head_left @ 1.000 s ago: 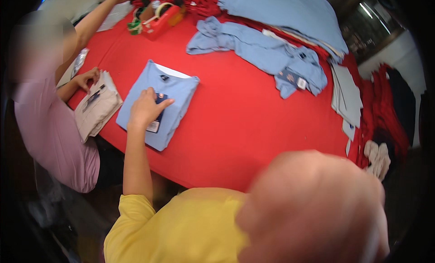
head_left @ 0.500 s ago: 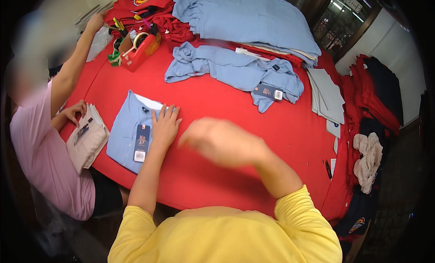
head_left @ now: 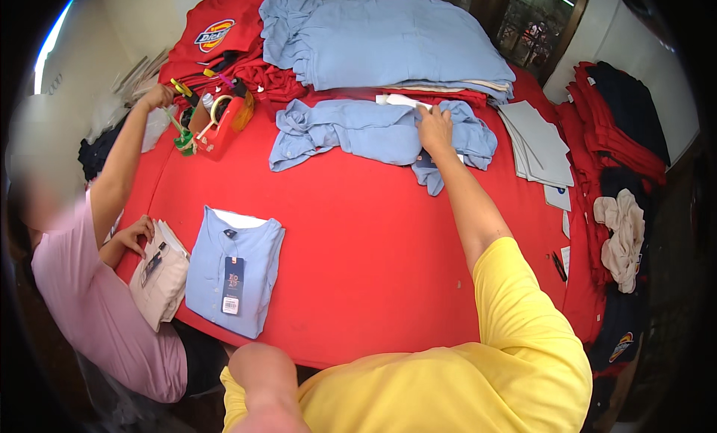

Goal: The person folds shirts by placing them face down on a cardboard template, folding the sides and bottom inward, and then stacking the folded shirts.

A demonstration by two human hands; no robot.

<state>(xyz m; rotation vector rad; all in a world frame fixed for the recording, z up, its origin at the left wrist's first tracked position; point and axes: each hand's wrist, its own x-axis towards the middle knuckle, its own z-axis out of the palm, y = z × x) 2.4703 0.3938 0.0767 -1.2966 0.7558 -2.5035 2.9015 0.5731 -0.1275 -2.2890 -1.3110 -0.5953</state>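
My right hand (head_left: pixel 435 128) reaches far across the table onto a loosely crumpled light blue shirt (head_left: pixel 373 127). Its fingers are apart, and they touch the shirt beside a white strip (head_left: pixel 399 100) at its upper edge. Below that hand, the shirt's dark tag is partly covered by my wrist. My left arm is bent back at the lower edge, and its hand is out of view. A neatly folded light blue shirt (head_left: pixel 261 257) with a dark hang tag (head_left: pixel 234 280) lies at the left, with no hand on it.
At the left a co-worker in pink rests one hand on a folded beige garment (head_left: pixel 160 272) and reaches toward a red tape dispenser (head_left: pixel 218 138). Blue shirts are piled (head_left: pixel 403 41) at the back. White sheets (head_left: pixel 534 142) and a black pen (head_left: pixel 559 266) lie right.
My left hand has left the folded blue shirt and drawn back out of view. My right hand has moved from mid-table up onto the crumpled shirt. The view has shifted slightly.
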